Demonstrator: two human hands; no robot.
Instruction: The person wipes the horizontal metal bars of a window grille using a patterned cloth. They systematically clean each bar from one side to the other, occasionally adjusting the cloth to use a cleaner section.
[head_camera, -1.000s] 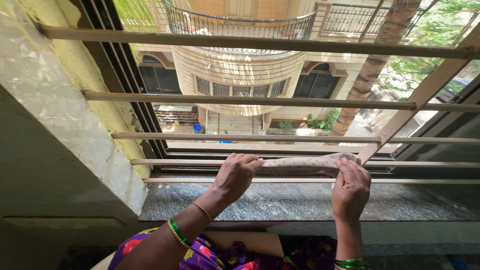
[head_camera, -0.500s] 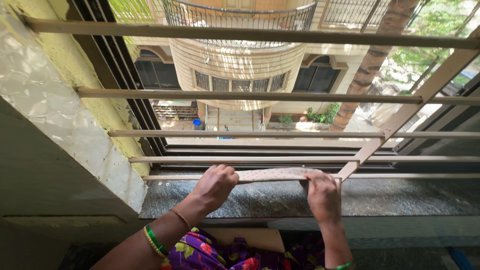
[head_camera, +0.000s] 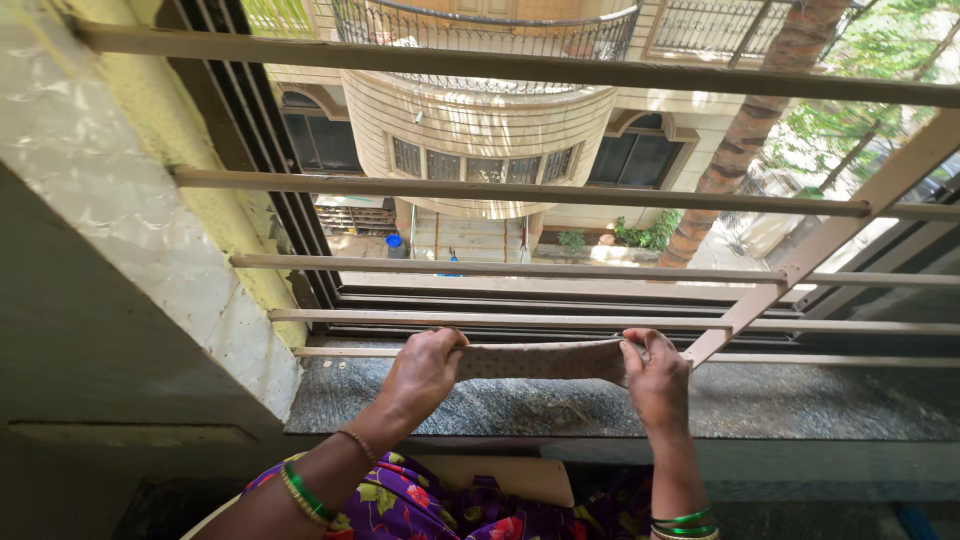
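Against the lowest window bar (head_camera: 850, 357), the spotted cloth (head_camera: 540, 360) runs lengthwise between left hand (head_camera: 422, 372) and right hand (head_camera: 658, 382), each grip closed on one end.

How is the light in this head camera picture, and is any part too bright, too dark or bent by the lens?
Head view: strong daylight outside, the trees at upper right nearly washed out; the wall below the sill is dark; the grille bars bow slightly, as under a wide lens; the left hand, right hand and dotted cloth are evenly lit and sharp.
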